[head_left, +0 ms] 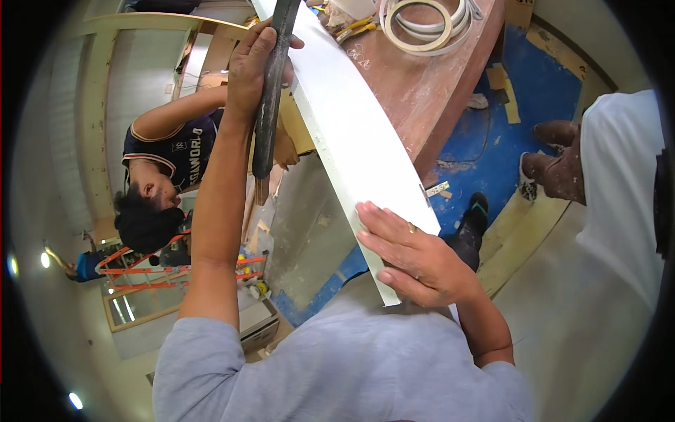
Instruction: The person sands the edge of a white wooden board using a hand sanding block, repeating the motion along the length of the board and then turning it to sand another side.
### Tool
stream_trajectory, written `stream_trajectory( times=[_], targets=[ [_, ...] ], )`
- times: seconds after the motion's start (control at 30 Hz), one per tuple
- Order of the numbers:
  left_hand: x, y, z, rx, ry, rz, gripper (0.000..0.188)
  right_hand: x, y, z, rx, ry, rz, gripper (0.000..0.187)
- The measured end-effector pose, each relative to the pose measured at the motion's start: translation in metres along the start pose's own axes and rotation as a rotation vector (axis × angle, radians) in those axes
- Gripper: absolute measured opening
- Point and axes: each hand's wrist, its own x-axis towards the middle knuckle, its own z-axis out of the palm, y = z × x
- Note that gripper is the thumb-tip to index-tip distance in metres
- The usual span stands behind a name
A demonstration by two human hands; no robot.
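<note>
A long white panel (362, 126) with a curved right edge runs from the top of the view down to my waist. My right hand (415, 257) lies on its near end, fingers stretched out flat and a ring on one of them. In my raised left hand (252, 67) is a long black bar (271, 105) with a rounded lower end, my fingers closed round it. It stands beside the panel's left edge, and its top runs out of view. What the bar is, I cannot tell.
Beyond the panel is a brown tabletop (443, 77) with rolls of pale edging strip (422, 32). At left a co-worker in a dark jersey (184, 151) is close by. Another person in white (619, 197) stands at right. An orange ladder (151, 271) stands behind; blue sheeting (541, 88) covers some floor.
</note>
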Motion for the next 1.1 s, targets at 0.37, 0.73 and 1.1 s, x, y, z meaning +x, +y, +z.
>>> stream_trajectory(
  times=[0.37, 0.73, 1.1],
  targets=[
    [0.004, 0.003, 0.002, 0.049, -0.015, -0.094, 0.039, 0.026, 0.016, -0.017, 0.014, -0.036, 0.107, 0.068],
    [0.006, 0.008, 0.002, 0.038, 0.036, -0.185, 0.038, 0.089, 0.033, -0.009, -0.193, 0.117, 0.064, 0.075],
    [0.018, 0.000, 0.026, 0.046, 0.067, -0.136, 0.039, 0.060, 0.016, -0.022, -0.134, 0.014, 0.253, 0.094]
  ],
)
